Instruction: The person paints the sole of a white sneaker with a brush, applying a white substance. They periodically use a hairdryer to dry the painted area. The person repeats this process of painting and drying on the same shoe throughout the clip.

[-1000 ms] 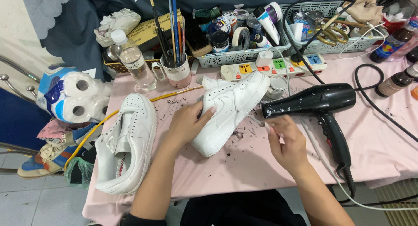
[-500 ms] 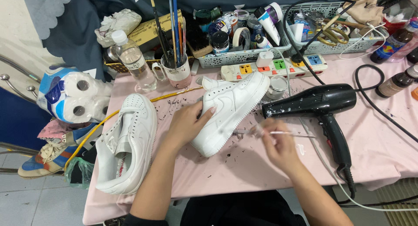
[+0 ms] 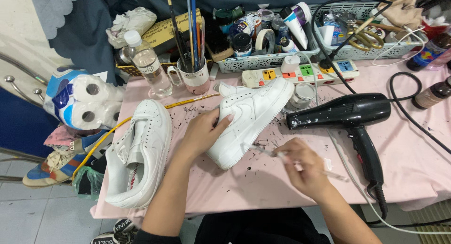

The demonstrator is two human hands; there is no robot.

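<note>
Fingers (image 3: 224, 120) of the left hand (image 3: 203, 131) clamped the white sneaker (image 3: 249, 118); right hand (image 3: 305, 171) pinched a thin brush (image 3: 277, 154) just beside its sole, near the hair dryer (image 3: 347, 116).

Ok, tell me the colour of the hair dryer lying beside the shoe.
Black hair dryer, flecked with pale specks near the nozzle; the head view shows it.

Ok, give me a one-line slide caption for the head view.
Left hand steadies a white sneaker on the pink table while the right hand holds a thin brush.
</note>
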